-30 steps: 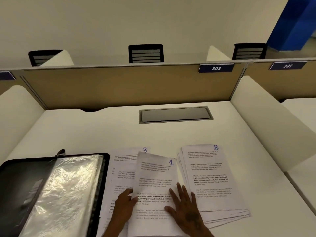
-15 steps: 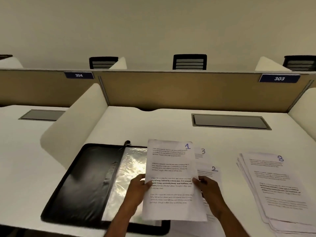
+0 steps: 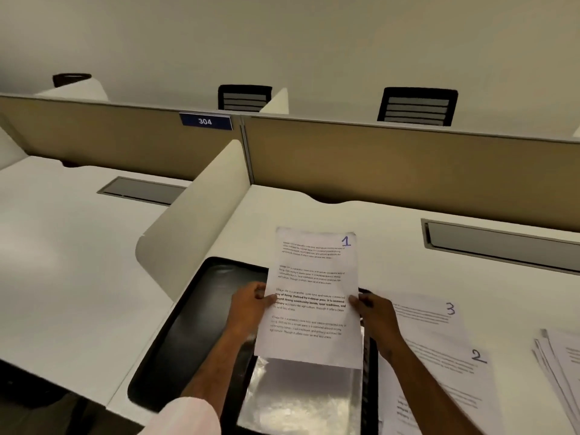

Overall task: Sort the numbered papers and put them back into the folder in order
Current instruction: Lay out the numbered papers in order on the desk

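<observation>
A tan partition (image 3: 392,164) bounded the white table (image 3: 392,262) at the rear and bore a blue plate marked 304 (image 3: 205,121). A grey hatch (image 3: 502,243) was recessed in the table; black chair backs (image 3: 417,106) stood beyond.

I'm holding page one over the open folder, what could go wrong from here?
1. The left hand and right hand pinch sheet 1 only at its side edges, so it may buckle or crease against the glossy sleeve of the folder while going in.
2. The right forearm passes over loose sheet 2, beside sheet 3; drawing the arm back could drag them out of order.
</observation>
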Action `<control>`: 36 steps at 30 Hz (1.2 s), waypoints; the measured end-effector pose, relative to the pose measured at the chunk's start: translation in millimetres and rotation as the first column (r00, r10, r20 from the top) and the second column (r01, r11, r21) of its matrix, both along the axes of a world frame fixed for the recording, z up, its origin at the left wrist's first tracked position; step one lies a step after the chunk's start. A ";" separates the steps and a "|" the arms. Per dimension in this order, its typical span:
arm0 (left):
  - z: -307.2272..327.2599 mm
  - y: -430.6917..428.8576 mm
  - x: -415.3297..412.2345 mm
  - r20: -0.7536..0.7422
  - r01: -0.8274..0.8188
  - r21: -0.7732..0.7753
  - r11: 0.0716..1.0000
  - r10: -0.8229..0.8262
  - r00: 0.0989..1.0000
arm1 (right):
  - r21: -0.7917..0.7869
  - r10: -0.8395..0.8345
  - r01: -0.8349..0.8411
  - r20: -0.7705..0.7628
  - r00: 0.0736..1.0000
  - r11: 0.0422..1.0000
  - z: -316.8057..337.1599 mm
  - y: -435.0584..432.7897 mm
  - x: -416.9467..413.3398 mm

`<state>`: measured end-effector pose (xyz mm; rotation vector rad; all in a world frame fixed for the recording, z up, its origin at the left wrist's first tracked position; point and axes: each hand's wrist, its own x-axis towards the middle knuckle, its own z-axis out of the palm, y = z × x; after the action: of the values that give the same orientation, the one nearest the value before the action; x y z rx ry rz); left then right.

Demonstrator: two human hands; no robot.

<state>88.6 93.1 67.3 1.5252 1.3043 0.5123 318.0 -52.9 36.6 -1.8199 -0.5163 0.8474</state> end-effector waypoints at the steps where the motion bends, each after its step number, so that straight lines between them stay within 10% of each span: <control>1: -1.0 10.3 -0.3 -0.004 -0.005 0.010 1.000 0.005 1.000 | -0.005 0.028 -0.028 0.008 1.000 1.000 0.8 11.0 1.2; 26: -81.2 330.3 38.0 -0.217 0.156 0.194 0.969 -0.112 0.970 | -0.230 -0.024 0.056 0.142 0.990 0.972 -45.5 326.0 7.4; 36: -117.6 377.3 72.9 -0.605 0.336 0.290 0.896 -0.100 0.790 | -0.304 -0.057 0.127 0.229 0.972 0.944 -85.4 406.4 29.6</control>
<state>161.5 470.4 -50.3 2.2631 1.4995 0.1423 347.6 353.5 -48.8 -2.2317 -0.4454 0.6996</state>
